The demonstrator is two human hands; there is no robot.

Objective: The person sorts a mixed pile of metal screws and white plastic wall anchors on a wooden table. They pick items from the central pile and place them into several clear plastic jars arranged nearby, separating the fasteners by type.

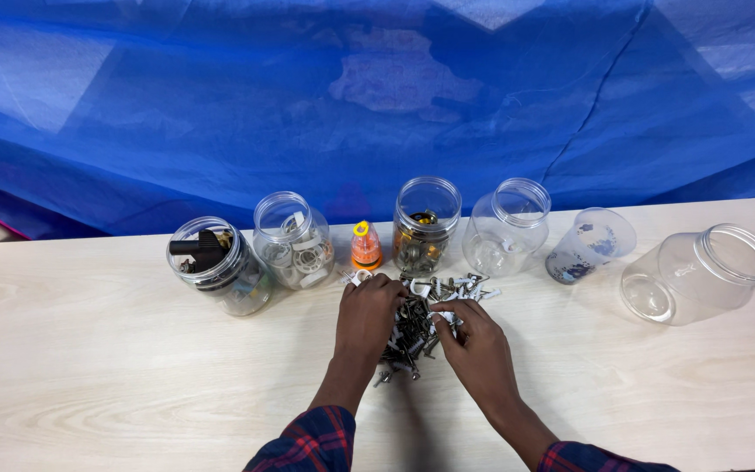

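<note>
A pile of mixed small hardware (419, 325), dark screws and white plastic clips, lies on the pale wooden table (89, 350). My left hand (367, 316) rests on the pile's left side, fingers curled down into the pieces. My right hand (475, 343) is on the right side, its fingertips pinching at small parts near the middle. What each hand holds under its fingers is hidden.
Behind the pile stand clear jars: one with dark parts (216, 265), one with white rings (293, 239), one with metal bits (425, 225), an empty one (506, 227). A small orange bottle (365, 246), a tipped plastic cup (591, 244) and a tipped jar (699, 274) sit nearby. Blue cloth (377, 96) hangs behind.
</note>
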